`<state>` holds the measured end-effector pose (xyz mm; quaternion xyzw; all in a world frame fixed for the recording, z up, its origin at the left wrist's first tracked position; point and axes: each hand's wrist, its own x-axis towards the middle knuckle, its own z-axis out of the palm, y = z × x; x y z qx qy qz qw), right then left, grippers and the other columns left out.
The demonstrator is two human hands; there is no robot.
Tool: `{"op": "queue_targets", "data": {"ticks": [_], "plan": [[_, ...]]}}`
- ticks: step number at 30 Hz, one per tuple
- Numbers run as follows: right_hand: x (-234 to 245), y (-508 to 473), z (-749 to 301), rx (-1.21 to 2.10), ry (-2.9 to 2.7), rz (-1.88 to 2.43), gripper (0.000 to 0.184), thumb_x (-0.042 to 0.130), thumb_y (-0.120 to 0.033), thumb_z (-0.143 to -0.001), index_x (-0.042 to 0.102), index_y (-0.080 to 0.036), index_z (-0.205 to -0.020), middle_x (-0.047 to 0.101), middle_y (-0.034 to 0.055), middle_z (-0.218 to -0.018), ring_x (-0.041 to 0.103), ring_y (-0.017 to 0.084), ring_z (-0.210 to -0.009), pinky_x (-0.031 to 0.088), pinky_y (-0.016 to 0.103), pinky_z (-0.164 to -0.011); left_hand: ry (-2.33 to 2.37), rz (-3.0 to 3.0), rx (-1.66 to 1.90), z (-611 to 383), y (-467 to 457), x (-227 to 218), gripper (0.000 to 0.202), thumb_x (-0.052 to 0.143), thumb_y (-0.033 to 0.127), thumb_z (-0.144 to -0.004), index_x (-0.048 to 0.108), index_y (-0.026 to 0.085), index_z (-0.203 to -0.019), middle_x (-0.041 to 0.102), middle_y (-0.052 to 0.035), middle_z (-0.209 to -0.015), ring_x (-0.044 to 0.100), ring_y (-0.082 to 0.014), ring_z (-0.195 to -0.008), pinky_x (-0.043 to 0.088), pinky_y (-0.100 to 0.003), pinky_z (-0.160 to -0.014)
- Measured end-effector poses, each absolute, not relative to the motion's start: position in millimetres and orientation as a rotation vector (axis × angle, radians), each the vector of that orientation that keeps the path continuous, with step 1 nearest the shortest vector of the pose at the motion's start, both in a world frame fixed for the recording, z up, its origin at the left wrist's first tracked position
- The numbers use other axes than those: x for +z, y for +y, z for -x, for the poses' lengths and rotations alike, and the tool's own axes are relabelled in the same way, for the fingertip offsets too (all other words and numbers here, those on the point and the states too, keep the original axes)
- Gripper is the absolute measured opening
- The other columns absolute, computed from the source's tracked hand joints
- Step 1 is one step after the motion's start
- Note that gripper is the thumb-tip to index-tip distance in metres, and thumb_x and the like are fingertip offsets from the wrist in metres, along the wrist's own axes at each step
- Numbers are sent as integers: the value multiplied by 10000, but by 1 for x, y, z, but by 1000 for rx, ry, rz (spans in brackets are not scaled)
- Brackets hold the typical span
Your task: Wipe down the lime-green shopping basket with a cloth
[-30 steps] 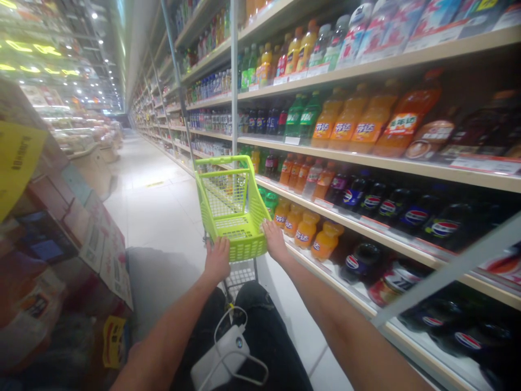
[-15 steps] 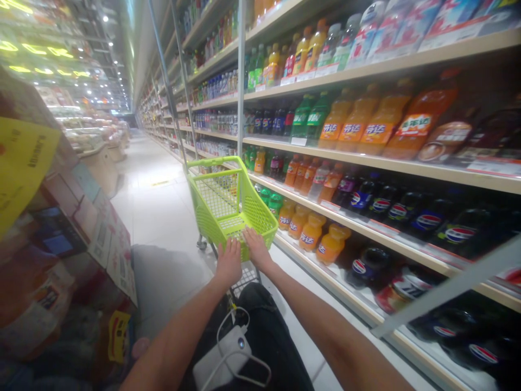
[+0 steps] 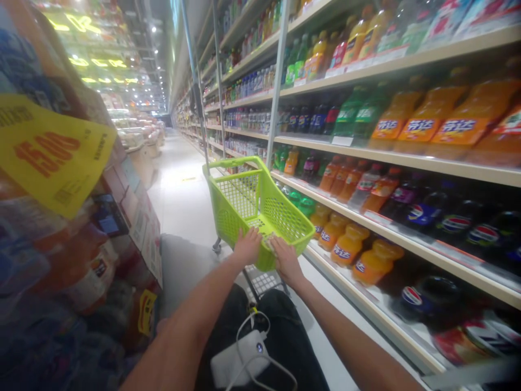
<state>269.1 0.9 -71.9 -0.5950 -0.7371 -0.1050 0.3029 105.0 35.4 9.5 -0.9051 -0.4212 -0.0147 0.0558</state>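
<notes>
A lime-green shopping cart [image 3: 222, 214] with a mesh-walled basket stands in front of me, and no goods show inside it. My left hand [image 3: 247, 247] is curled over the near rim of the basket. Close beside it on the right, my right hand [image 3: 287, 262] grips the same rim, fingers over the edge. Both thumbs are mostly hidden. Below my hands, a white power bank [image 3: 238, 361] with a looped white cable rests against my dark trousers.
Shelves [image 3: 407, 160] of drinks line the right side, with orange soda bottles [image 3: 345, 247] low beside the cart. On the left, stacked goods carry a yellow price sign [image 3: 52, 155]. A pale tiled aisle [image 3: 175, 163] runs ahead; thin metal poles stand beyond the cart.
The view has turned left, so cart, hands and shelves sit further right. More of the yellow price sign shows. Both hands stay on the cart's rim.
</notes>
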Motion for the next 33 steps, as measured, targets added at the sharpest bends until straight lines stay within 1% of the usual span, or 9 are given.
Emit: {"op": "queue_targets", "data": {"ticks": [4, 7, 11, 17, 21, 23, 25, 29, 33], "plan": [[-80, -3, -278, -287, -1918, 1496, 631, 378, -39, -674, 403, -126, -1299, 459, 143, -1319, 374, 246, -1243, 311, 470, -992, -1281, 2755, -1, -105, 40, 13, 622, 404, 182, -749, 260, 127, -1352, 228, -105, -1472, 148, -215, -1358, 138, -568, -1067], [-83, -3, -288, -265, -1905, 1477, 593, 365, -58, -693, 413, -110, -1281, 463, 154, -1305, 372, 247, -1241, 325, 472, -992, -1295, 2758, -22, -110, 33, 10, 671, 439, 234, -740, 224, 125, -1365, 215, -112, -1474, 118, -229, -1362, 140, -558, -1070], [-87, 1, -306, -255, -1908, 1489, 591, 364, -71, -692, 417, -125, -1278, 469, 143, -1296, 376, 237, -1241, 324, 463, -1015, -1310, 2759, -29, -123, 21, 8, 730, 476, 305, -722, 205, 117, -1373, 209, -127, -1473, 111, -256, -1360, 129, -551, -1073], [-85, 5, -337, -275, -1869, 1583, 568, 368, -87, -701, 446, -124, -1262, 473, 130, -1298, 391, 227, -1235, 354, 433, -1017, -1282, 2802, 67, -145, 15, 13, 773, 482, 337, -714, 164, 124, -1386, 161, -122, -1488, 94, -271, -1362, 103, -567, -1070], [-66, -5, -340, -240, -1882, 1655, 545, 369, -82, -687, 483, -86, -1221, 483, 142, -1288, 409, 237, -1221, 369, 423, -1004, -1218, 2831, 67, -151, 25, 19, 715, 465, 294, -737, 190, 151, -1382, 194, -96, -1483, 117, -251, -1362, 67, -565, -1077], [-57, -13, -332, -218, -1913, 1650, 544, 370, -74, -681, 490, -76, -1211, 491, 143, -1280, 425, 231, -1207, 375, 409, -1000, -1298, 2797, 78, -149, 35, 21, 721, 466, 263, -733, 182, 145, -1386, 181, -104, -1486, 108, -251, -1365, 63, -572, -1074], [-51, -18, -318, -239, -1906, 1634, 537, 374, -71, -690, 479, -53, -1216, 473, 158, -1295, 393, 235, -1233, 358, 407, -1014, -1370, 2755, 89, -146, 46, 21, 725, 460, 232, -728, 180, 125, -1388, 169, -115, -1488, 99, -252, -1368, 58, -573, -1074], [-59, -22, -293, -312, -1812, 1641, 499, 343, -49, -754, 447, -48, -1242, 426, 177, -1334, 314, 238, -1286, 326, 428, -1030, -1453, 2658, 55, -138, 59, 17, 715, 420, 179, -723, 173, 96, -1389, 155, -128, -1488, 94, -243, -1369, 72, -575, -1070], [-73, -21, -284, -373, -1703, 1734, 463, 322, -66, -825, 418, -83, -1278, 405, 196, -1348, 322, 267, -1278, 332, 479, -994, -1454, 2629, 64, -136, 57, 14, 744, 416, 198, -715, 138, 79, -1394, 161, -133, -1486, 83, -254, -1370, 100, -578, -1063]]}}
